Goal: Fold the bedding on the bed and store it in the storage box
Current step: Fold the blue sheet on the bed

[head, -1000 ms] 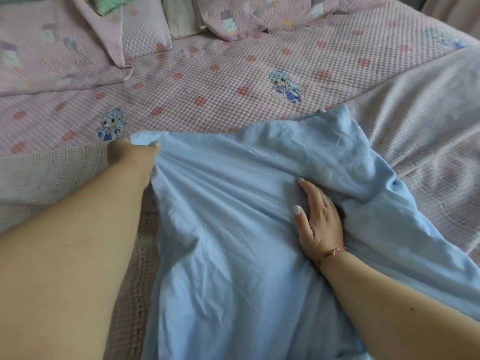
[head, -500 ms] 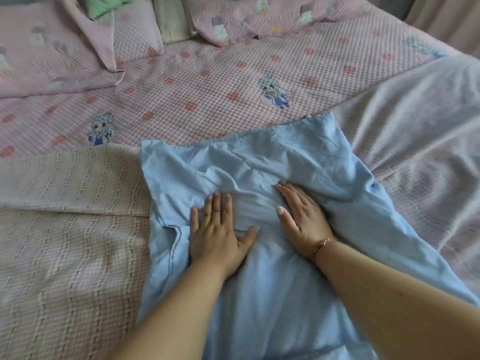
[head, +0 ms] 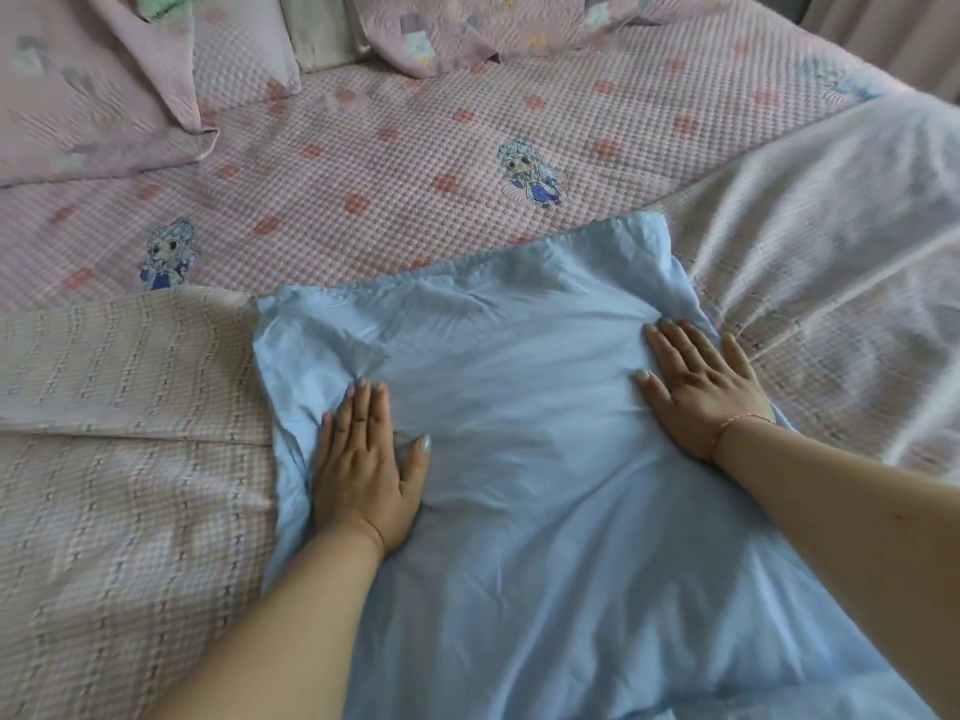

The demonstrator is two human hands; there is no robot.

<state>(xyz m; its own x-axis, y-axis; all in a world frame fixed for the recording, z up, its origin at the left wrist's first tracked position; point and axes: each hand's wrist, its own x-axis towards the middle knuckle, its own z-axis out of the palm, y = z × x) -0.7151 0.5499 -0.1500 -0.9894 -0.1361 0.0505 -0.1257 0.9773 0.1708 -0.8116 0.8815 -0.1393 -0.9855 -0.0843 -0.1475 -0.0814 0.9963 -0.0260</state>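
- Both hands lie flat, palms down, on the blue sheet (head: 545, 459); neither one curls round or pinches the cloth.
- Left hand (head: 363, 470): fingers straight and close together, pointing toward the head of the bed, thumb spread out to the right; it presses the sheet just inside its left edge, where the cloth is bunched into small folds.
- Right hand (head: 701, 381): fingers straight and slightly fanned, thumb set out to the left; it presses the sheet near its right edge, with the little finger at the border where the blue cloth meets the blanket. A thin red string bracelet (head: 743, 423) circles the wrist.
- Blue sheet: light blue, smooth between the two hands, creased toward the far corners; it runs from a stitched far edge, beyond both sets of fingertips, down to the bottom of the view between the forearms.
- Checked blanket (head: 130, 459): pale beige-pink weave, lying under the sheet and showing to the left and to the right of it; on the right it is gathered into long wrinkles.
- Pink quilted bedspread (head: 363, 163): covers the far half of the bed, printed with red flowers and small cartoon figures in blue.
- Pink pillows (head: 78, 96): at the head of the bed, far left and top centre, well apart from the hands.
- Green cloth (head: 166, 2): a corner only, at the top edge, behind the pillows.
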